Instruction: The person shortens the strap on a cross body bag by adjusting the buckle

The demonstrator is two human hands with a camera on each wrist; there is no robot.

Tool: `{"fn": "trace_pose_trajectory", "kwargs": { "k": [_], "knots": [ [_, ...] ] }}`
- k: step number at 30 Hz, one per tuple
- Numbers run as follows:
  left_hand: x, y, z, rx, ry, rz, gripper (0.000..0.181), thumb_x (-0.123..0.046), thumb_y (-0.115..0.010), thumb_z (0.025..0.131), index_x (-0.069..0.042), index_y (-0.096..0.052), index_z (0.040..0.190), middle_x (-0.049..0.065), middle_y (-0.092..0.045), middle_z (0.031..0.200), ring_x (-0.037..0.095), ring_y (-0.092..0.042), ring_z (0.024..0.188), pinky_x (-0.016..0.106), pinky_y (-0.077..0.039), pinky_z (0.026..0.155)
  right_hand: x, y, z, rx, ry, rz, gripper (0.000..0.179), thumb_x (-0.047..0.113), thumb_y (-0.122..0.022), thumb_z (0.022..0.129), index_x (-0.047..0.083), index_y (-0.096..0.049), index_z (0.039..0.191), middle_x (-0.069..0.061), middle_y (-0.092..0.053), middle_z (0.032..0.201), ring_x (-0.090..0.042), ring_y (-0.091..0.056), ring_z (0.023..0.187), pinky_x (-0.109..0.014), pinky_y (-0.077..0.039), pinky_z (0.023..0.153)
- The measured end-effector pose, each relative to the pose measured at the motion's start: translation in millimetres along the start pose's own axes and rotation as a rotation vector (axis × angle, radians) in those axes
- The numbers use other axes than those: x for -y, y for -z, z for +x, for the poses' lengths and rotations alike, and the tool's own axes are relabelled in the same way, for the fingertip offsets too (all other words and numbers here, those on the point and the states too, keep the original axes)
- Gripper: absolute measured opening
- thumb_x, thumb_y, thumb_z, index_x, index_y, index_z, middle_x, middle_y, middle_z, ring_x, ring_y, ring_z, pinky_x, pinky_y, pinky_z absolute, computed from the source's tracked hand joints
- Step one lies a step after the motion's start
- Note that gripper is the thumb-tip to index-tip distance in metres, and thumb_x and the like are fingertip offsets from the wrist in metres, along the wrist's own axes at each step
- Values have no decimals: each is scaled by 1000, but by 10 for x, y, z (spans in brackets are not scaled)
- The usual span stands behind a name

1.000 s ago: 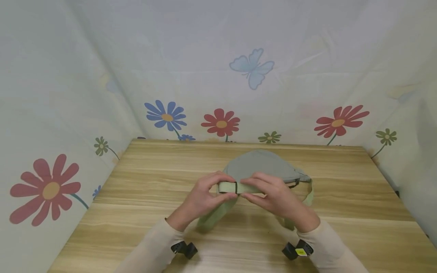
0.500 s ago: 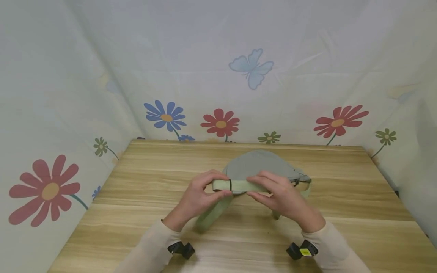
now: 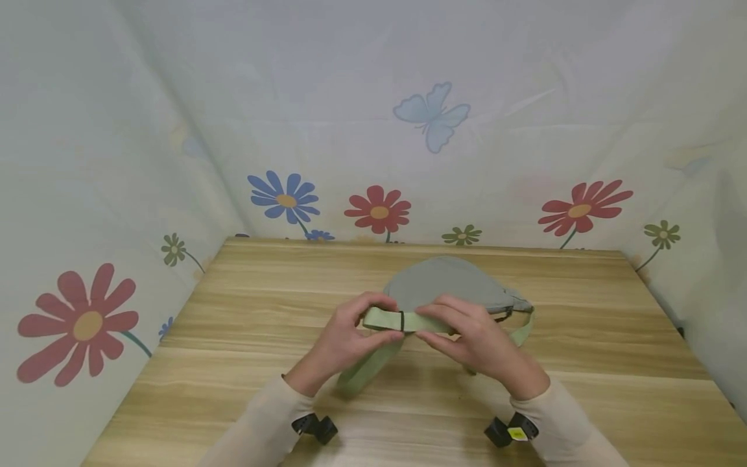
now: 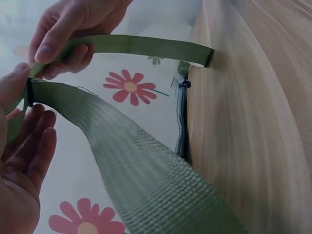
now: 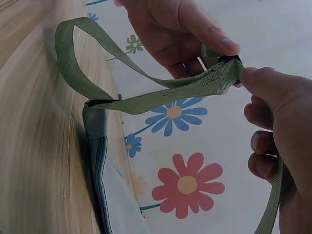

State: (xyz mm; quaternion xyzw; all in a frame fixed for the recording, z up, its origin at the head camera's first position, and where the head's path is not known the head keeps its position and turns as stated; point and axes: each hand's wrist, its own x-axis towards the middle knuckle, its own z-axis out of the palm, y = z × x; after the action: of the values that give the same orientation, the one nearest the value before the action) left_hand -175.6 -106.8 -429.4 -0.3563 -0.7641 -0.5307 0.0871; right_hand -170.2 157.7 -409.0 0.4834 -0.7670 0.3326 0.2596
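A grey waist bag (image 3: 446, 279) lies on the wooden table, its green webbing strap (image 3: 380, 363) lifted in front of it. My left hand (image 3: 344, 334) pinches the strap between thumb and fingertips at a black slide adjuster (image 3: 402, 322). A short loop of webbing (image 3: 379, 318) bulges out left of that adjuster, inside the left hand's grasp. Just to its right, my right hand (image 3: 475, 334) pinches the strap between thumb and forefinger. In the right wrist view, the strap runs from the bag's end tab (image 5: 96, 122) up to the adjuster.
The strap's slack hangs below both hands toward the table (image 3: 280, 285). A zipper (image 5: 99, 180) runs along the bag's edge. Flower-printed curtain (image 3: 327, 130) encloses the table at the back and sides. Black wrist cameras (image 3: 315, 428) are worn on both sleeves.
Hands and adjuster shift left and the hands part a little, then they come back right and closer. The webbing loop left of the adjuster is longer than a second ago. The bag stays put.
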Motion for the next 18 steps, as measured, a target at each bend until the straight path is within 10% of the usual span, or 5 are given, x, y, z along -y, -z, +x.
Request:
{"fn": "trace_pose_trajectory", "kwargs": {
  "k": [11, 18],
  "knots": [
    [0, -61, -27, 21, 177, -76, 53, -8, -90, 88, -9, -61, 133, 12, -69, 130, 15, -65, 110, 29, -56, 98, 3, -8, -26, -18, -58, 58, 29, 30, -70, 107, 6, -74, 123, -3, -74, 107, -13, -63, 75, -17, -54, 60],
    [-49, -69, 8, 23, 91, 34, 45, -8, -89, 89, -8, -65, 128, 7, -74, 123, 16, -69, 110, 33, -58, 99, 9, -27, 15, 22, -75, 63, 36, 31, -72, 106, 5, -72, 129, -1, -73, 105, -6, -58, 75, -13, -50, 65]
  ]
}}
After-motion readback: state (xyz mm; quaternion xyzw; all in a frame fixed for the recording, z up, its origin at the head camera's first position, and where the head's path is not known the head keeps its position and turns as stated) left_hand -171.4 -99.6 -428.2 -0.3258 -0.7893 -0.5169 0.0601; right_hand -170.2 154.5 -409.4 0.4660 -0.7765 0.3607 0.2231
